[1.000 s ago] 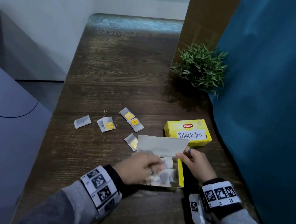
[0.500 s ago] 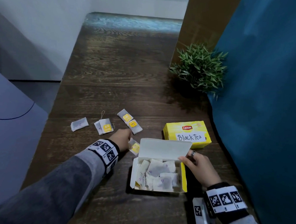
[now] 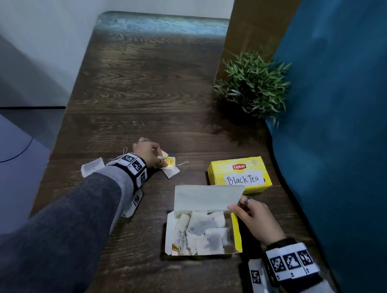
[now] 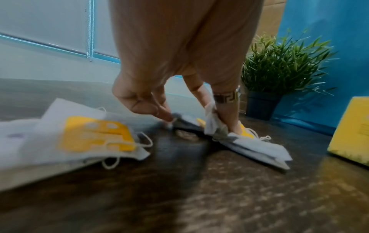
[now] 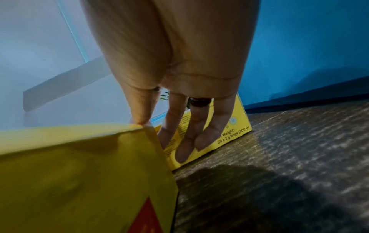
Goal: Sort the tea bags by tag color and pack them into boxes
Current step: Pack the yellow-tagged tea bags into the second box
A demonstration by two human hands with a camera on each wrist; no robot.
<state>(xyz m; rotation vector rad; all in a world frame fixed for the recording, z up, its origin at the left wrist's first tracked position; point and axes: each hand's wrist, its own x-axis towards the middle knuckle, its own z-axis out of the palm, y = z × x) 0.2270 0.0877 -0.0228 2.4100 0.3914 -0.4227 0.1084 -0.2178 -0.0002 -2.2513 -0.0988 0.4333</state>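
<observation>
Several tea bags, maybe purple-marked, inside open box

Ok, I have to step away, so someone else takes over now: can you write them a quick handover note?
Left hand: pinching yellow-tagged tea bags on the table, not yet lifted.
Right hand: holding up the lid of the open box.
Done: several purple-marked tea bags lie in the open box.
Left: a few loose tea bags near the left hand, one a plain bag at the far left. The closed Black Tea box stands behind the open box.
</observation>
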